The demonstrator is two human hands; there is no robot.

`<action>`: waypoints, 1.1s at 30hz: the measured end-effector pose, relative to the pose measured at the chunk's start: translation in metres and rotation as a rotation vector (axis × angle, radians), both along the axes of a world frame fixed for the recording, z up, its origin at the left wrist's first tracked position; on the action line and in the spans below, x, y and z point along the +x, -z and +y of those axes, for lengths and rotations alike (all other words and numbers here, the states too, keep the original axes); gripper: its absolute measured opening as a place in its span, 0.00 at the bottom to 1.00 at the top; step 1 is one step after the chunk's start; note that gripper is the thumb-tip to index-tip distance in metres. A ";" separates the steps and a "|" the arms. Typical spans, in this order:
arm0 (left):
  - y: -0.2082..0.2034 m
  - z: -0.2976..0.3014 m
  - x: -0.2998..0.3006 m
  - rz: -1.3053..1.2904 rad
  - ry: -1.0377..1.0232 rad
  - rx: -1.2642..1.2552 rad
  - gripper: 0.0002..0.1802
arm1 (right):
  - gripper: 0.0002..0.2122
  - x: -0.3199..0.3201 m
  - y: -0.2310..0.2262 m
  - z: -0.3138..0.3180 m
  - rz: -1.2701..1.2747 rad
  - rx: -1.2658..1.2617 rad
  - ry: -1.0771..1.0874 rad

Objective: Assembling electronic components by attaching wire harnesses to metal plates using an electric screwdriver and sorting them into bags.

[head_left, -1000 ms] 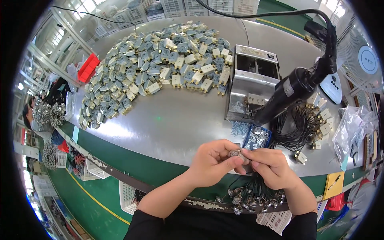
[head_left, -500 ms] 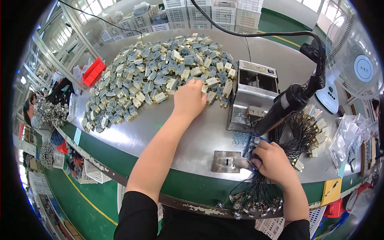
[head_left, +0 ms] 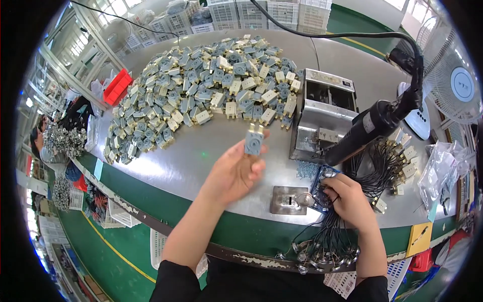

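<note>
My left hand (head_left: pixel 233 171) is raised over the bench, its fingertips and thumb pinching a grey plug block (head_left: pixel 254 143) with brass prongs pointing away from me. Beyond it spreads a large heap of similar grey and cream plug blocks (head_left: pixel 201 85). My right hand (head_left: pixel 348 199) is closed by a small blue tray (head_left: pixel 319 194), pinching what looks like a thin black cable. A round metal piece (head_left: pixel 304 200) hangs at that cable's end, beside a square metal block with a slot (head_left: pixel 284 200). The pinched end is partly hidden by my fingers.
A metal fixture (head_left: pixel 322 121) stands right of the heap, with a black electric screwdriver (head_left: pixel 357 133) hanging before it. Small screws (head_left: pixel 306 169) lie below. Black cables with round metal ends (head_left: pixel 327 246) droop over the front edge. Wired plugs (head_left: pixel 402 161), a plastic bag (head_left: pixel 443 173) and a fan (head_left: pixel 460 85) are rightward.
My left hand has come back from the heap toward me, turned palm up, with a plug block now in its fingers. My right hand stays by the blue tray.
</note>
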State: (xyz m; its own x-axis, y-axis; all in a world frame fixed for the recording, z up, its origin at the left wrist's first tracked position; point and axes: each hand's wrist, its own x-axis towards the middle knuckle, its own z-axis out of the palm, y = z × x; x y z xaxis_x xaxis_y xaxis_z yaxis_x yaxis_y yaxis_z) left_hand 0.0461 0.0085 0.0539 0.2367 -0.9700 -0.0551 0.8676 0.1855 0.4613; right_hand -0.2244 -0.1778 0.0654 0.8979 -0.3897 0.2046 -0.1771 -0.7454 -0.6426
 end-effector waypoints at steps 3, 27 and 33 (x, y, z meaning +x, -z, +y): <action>-0.004 0.009 -0.027 0.082 0.069 -0.097 0.40 | 0.09 0.001 0.004 0.002 -0.042 0.019 0.033; -0.004 -0.002 -0.059 -1.722 0.077 0.219 0.29 | 0.10 -0.017 0.006 -0.005 -0.305 -0.039 0.088; 0.004 -0.007 -0.070 -1.941 -0.006 0.167 0.22 | 0.09 -0.016 0.003 -0.002 -0.330 -0.014 0.072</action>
